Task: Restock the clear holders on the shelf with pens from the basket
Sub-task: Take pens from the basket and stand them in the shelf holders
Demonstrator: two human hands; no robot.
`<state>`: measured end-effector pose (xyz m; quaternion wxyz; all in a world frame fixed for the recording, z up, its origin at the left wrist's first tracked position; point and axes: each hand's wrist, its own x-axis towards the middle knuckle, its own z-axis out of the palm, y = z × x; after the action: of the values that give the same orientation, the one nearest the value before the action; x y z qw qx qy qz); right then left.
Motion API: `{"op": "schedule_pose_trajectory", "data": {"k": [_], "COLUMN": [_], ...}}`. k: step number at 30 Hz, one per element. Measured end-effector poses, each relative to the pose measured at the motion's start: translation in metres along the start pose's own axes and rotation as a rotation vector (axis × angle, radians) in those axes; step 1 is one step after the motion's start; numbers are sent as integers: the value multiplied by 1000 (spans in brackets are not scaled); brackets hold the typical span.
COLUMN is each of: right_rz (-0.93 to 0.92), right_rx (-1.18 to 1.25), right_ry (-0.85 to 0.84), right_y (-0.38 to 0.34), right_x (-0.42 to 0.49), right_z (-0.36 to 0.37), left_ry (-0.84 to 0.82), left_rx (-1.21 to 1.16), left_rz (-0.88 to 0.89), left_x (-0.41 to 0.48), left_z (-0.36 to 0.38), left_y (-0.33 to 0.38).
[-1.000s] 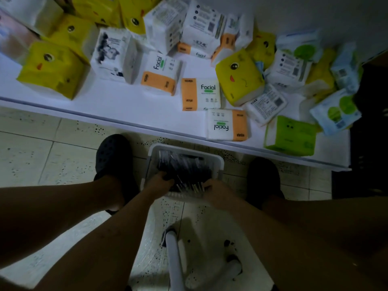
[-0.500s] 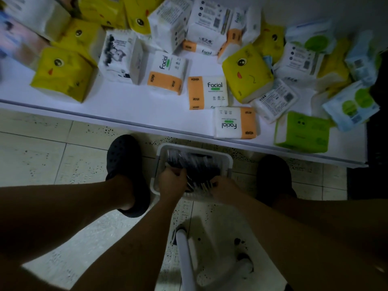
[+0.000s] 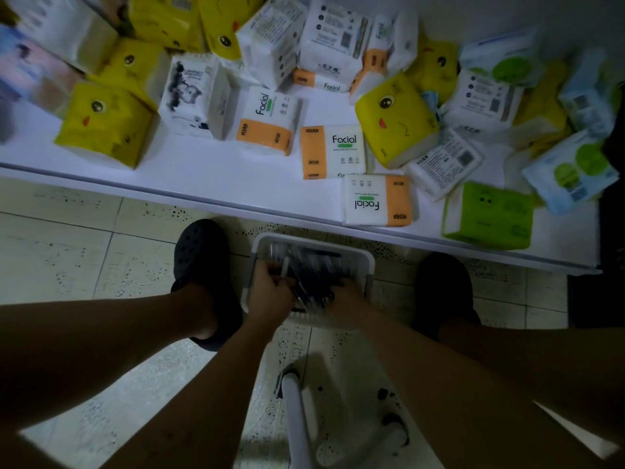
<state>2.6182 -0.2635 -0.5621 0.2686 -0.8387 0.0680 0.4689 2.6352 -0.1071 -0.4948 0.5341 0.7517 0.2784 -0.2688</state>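
A white plastic basket (image 3: 368, 265) sits on the tiled floor between my feet, filled with several dark pens (image 3: 314, 265). My left hand (image 3: 270, 292) is inside its left part, fingers curled round a bunch of pens, one pale pen sticking up past the fingers. My right hand (image 3: 348, 302) reaches in at the near right and its fingers are curled among the pens; what they hold is blurred. No clear holders are in view.
A low white shelf (image 3: 209, 177) runs across the top, strewn with tissue packs in yellow (image 3: 105, 123), orange-white (image 3: 333, 150) and green (image 3: 487, 214). Black clogs (image 3: 199, 252) flank the basket. A white stool frame (image 3: 297, 418) stands under my arms.
Both hands have pushed deeper into the basket, and the left hand has closed round a bunch of pens. The view has shifted a little left.
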Motion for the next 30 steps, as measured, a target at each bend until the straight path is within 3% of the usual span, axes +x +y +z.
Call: {"op": "schedule_pose_trajectory", "data": {"k": [7,13,19,30], "right_rz": [35,138,-4,-189], "right_rx": [-264,-97,267,498], "right_ry": [-103,-67,419,627], "right_y": [4,-1,-4,-36], "right_x": [3,9,-9,-73], "right_z": [4,-1,-1,-40], "left_ry": [-48,-151,-118,-87], "left_rx": [78,46,-44,-17], "left_rz": [40,41,15,198], "left_x": [-7,-7,-9,-41], "left_z": [0,-3,-3,-7], "left_y": [1,5,17,58]}}
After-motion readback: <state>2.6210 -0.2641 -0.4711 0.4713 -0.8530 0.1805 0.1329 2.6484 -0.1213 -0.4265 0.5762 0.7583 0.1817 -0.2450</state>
